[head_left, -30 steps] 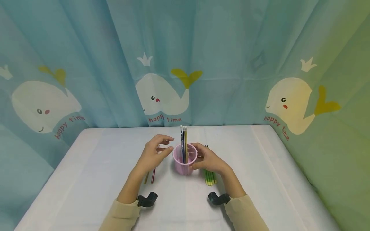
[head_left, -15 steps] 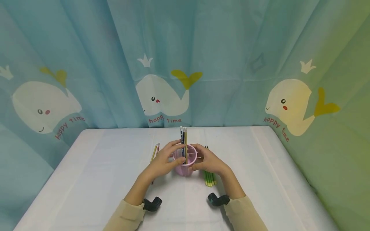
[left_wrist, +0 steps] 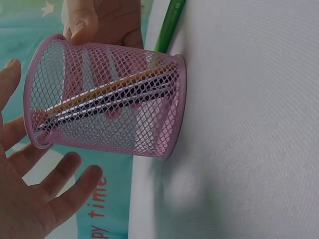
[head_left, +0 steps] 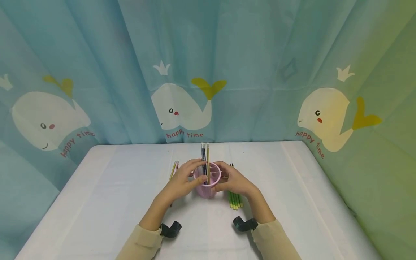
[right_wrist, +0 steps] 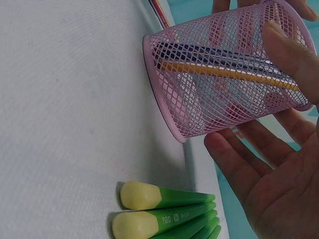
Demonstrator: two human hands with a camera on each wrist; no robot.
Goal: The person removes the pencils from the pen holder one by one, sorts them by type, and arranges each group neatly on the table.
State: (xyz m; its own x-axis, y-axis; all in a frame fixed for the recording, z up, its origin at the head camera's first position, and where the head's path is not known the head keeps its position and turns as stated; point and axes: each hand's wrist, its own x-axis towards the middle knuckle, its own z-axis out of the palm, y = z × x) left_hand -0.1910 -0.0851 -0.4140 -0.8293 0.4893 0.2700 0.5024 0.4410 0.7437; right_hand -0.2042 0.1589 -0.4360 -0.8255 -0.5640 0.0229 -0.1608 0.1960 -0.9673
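A pink mesh pencil cup (head_left: pixel 206 192) stands upright on the table with several pencils (head_left: pixel 208 155), dark and gold, leaning inside it. My right hand (head_left: pixel 237 180) holds the cup from the right, thumb (right_wrist: pixel 291 55) on one side of the mesh and fingers (right_wrist: pixel 239 159) on the other. My left hand (head_left: pixel 182 182) is at the cup's left rim, its thumb and index finger well apart beside the pencils. In the left wrist view its other fingers (left_wrist: pixel 75 194) are spread. Whether the left fingertips touch the pencils I cannot tell.
Several green pencils (head_left: pixel 235 200) with pale yellow ends lie right of the cup, partly under my right hand. Left of it, a gold pencil (head_left: pixel 172 171) and a red one (head_left: pixel 177 166) lie partly behind my left hand. A curtain (head_left: pixel 253 72) hangs beyond the white table (head_left: pixel 107 195).
My left hand has moved right, from beside the cup to its left rim and the pencils. The dark pencils have shifted slightly left, apart from the gold one. My right hand has stayed on the cup.
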